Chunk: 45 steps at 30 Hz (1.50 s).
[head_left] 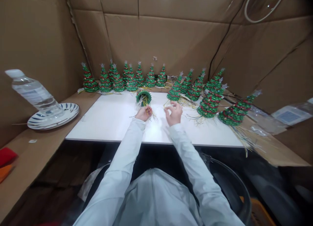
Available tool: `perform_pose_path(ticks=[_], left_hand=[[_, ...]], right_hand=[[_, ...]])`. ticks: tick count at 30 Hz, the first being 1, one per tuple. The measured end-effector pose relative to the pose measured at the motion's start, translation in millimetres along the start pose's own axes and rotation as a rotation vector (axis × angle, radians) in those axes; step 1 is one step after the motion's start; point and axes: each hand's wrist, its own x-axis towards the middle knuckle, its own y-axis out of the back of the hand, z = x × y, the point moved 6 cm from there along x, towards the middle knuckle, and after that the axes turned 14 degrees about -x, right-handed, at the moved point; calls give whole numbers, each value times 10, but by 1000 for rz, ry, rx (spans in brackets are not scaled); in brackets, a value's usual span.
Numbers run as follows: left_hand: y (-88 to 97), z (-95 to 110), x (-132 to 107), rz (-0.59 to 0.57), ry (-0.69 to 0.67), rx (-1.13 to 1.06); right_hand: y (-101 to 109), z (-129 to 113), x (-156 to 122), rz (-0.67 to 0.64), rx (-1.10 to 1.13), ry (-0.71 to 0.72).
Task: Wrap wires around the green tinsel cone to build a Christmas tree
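A small green Christmas tree lies on its side on the white board, its hollow base facing me. Yellow and white wires spill out of that base. My left hand is closed around the wires just in front of the base, and some ends poke out past the fingers. To the right, my right hand hovers over the board, thumb and forefinger curled toward each other. A thin yellowish strand shows by those fingertips; whether they grip it is unclear.
Several finished-looking trees with red garlands stand along the back, and more trees with trailing wires stand at the right. A water bottle is on a striped plate at left. Cardboard walls enclose the white board.
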Motion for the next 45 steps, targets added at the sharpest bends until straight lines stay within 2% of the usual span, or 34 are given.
perform_pose_path(ticks=[2,3,5,7,9,13,16,19,29,45], left_hand=[[0,2,0,1,2,-3],[2,2,4,0,3,-1],[8,-2,19,0,8,4],[13,-3,35,-8,6,-8],[14,0,43,-25,-5,-38],[1,-6,13,-44,1,-38],[-16,-11,-36,-22,8,-5],[-42,-1,-75,-17,-2,-12],[-66,-14,-61,-57,6,-42],[-69,-26,-25,-51,7,-18]], right_hand=[[75,168,202,12,-43,-95],[105,180,258,12,-44,-85],[132,65,242,-9,-22,24],[108,-171,62,-47,7,181],[37,-385,-185,-87,10,251],[-203,-564,-506,-194,-89,180],[-341,-574,-534,-250,-131,116],[-386,-597,-502,-253,-111,114],[-381,-556,-461,-194,8,135],[-336,-555,-509,-226,-49,194]])
